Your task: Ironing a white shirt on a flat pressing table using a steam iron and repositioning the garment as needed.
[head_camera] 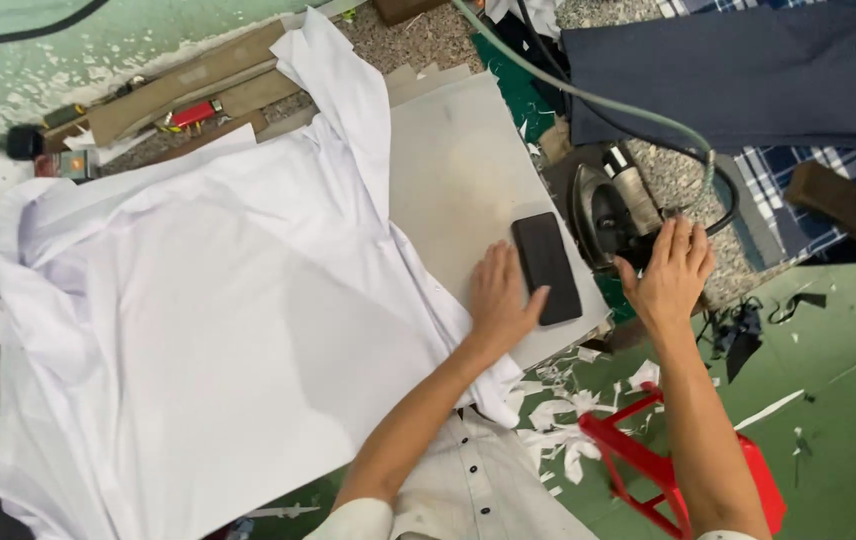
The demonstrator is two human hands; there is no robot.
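Black phone [546,267] under left hand [501,297]; right hand [670,275] grips iron [616,211].

White shirt [198,330]: smooth matt cloth. Pressing board [458,170]: pale matt padded cloth. Black slab [546,268]: smooth, semi-gloss. Iron [616,205]: shiny metal body, dark glossy parts. Red stool [648,465]: glossy plastic. Far-right fabric [738,75]: dark matt weave.

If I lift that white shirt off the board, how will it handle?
The white shirt will probably be floppy: it already lies in soft folds and drapes over the board's edge. It looks thin, so likely light. Being so spread out, it would likely sag and trail if lifted from one spot.
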